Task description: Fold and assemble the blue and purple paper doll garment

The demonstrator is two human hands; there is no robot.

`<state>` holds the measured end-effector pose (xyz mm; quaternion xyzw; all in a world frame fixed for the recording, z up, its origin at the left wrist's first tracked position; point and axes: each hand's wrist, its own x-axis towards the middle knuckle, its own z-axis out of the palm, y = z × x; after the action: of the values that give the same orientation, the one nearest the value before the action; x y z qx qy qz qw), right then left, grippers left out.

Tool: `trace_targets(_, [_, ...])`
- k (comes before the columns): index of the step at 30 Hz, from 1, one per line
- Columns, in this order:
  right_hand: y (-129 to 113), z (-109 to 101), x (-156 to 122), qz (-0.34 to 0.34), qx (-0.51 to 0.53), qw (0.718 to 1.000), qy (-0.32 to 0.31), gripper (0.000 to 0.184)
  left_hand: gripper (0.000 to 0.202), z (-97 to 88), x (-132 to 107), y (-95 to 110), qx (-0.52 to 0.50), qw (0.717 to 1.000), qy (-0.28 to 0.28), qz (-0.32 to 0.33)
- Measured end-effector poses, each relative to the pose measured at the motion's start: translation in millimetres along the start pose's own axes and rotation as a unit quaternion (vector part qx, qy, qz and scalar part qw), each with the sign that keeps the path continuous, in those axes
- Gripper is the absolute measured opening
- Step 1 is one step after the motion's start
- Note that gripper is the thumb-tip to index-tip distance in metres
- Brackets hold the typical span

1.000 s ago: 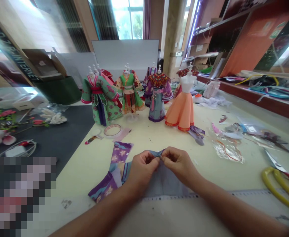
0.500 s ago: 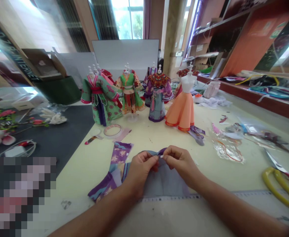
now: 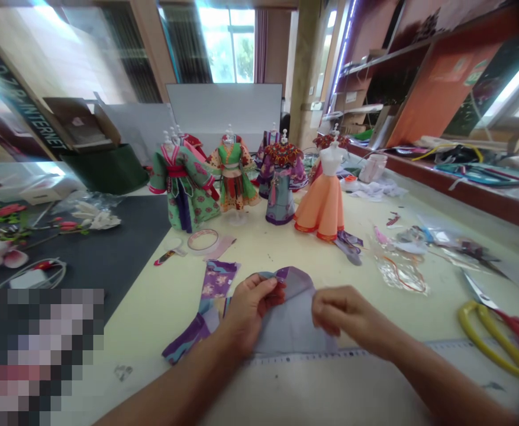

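Observation:
My left hand (image 3: 249,313) pinches the upper edge of a grey-lilac piece of fabric (image 3: 292,325) between thumb and forefinger. A purple corner of this fabric is folded up beside the fingertips. To its right, my right hand (image 3: 344,312) is held with curled fingers, slightly blurred; anything thin between them is too small to make out. Left of my left hand lie a purple flowered fabric strip (image 3: 219,281) and another purple and blue fabric piece (image 3: 187,338), partly covered by my wrist.
Behind the fabric stand several small dressed mannequins, one in an orange skirt (image 3: 321,204). Yellow-handled scissors (image 3: 490,337) lie at the right. A tape roll (image 3: 203,239), a small cutter (image 3: 165,257) and plastic bags (image 3: 401,275) lie around. A ruler (image 3: 295,357) runs along the front.
My right hand has moved away from the fabric edge to the right, its fingers curled. My left hand keeps its pinch on the fabric. The view has shifted slightly.

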<state>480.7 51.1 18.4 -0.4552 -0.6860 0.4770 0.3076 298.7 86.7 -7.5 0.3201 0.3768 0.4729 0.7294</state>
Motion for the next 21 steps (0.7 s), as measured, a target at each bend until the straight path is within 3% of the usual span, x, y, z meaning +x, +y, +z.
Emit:
trace_targets(2, [-2.3,6.6,-13.0,-0.002,-0.073,0.996,-0.052,0.022,0.013,0.4,-0.9,-0.7,0.003,1.000,-0.007,0.001])
trace_targets(4, [-1.6,11.3,-20.1,-0.019,-0.118,0.992,-0.045,0.018,0.013,1.2,-2.2,-0.9,0.003,1.000,-0.013,-0.002])
trace_targets(6, [0.6,12.6,-20.1,-0.027,-0.118,0.992,-0.036,0.026,0.014,2.0,-3.4,-0.8,0.004,1.000,-0.016,-0.006])
trace_targets(9, [2.6,12.2,-10.1,0.023,-0.041,0.999,-0.019,0.014,0.014,2.6,-4.8,-1.3,0.004,1.000,-0.025,-0.011])
trace_targets(12, [0.0,16.8,3.1,0.066,0.081,0.993,0.062,0.012,0.014,3.2,-6.2,-3.3,0.007,0.999,-0.035,-0.008])
trace_targets(16, [-5.9,29.1,14.5,0.049,0.162,0.977,0.131,0.020,0.014,4.4,-9.4,-5.0,0.033,0.998,-0.045,0.014])
trace_targets(21, [-4.1,36.3,19.4,0.033,0.174,0.968,0.179,0.021,0.013,6.3,-12.7,-3.0,0.060,0.997,-0.043,0.018])
